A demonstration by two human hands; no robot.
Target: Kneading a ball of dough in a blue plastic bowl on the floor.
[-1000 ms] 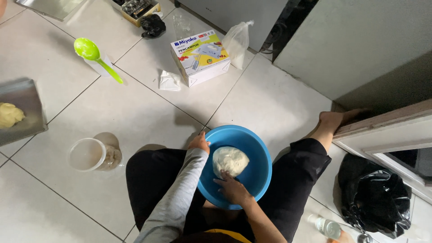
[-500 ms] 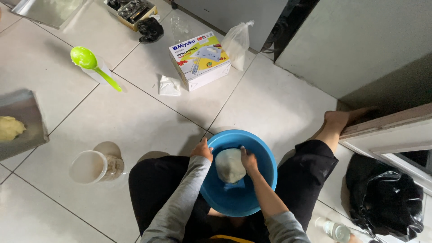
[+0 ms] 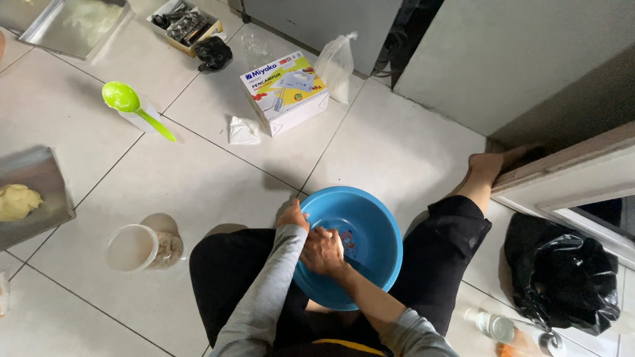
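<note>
right hand [image 3: 322,251] closed down over a pale lump of dough [image 3: 336,239], fingers curled across its top so only a sliver of the lump shows past the knuckles; pressed low inside the blue plastic basin [image 3: 370,225], toward its left wall. left hand [image 3: 292,216] hooked over the basin's left rim, thumb and fingers pinching the edge, grey sleeve running back toward the body. dough sits directly under the right palm, just beside the left hand, with the rim between them. basin wedged on the tiled floor [image 3: 198,178] between two legs in black trousers, one bare foot [image 3: 489,162] stretched out to the upper right.

round about: a clear plastic tub [image 3: 135,248] standing just left of the knee; a metal tray [image 3: 40,192] at the left edge holding a yellowish lump; a green ladle [image 3: 126,100] lying farther up the floor; a cardboard box [image 3: 284,92] picturing a hand mixer, with a crumpled white packet [image 3: 243,130] beside it and a clear plastic bag [image 3: 335,66] behind; a black bin bag [image 3: 562,274] at the right, well apart from the basin
</note>
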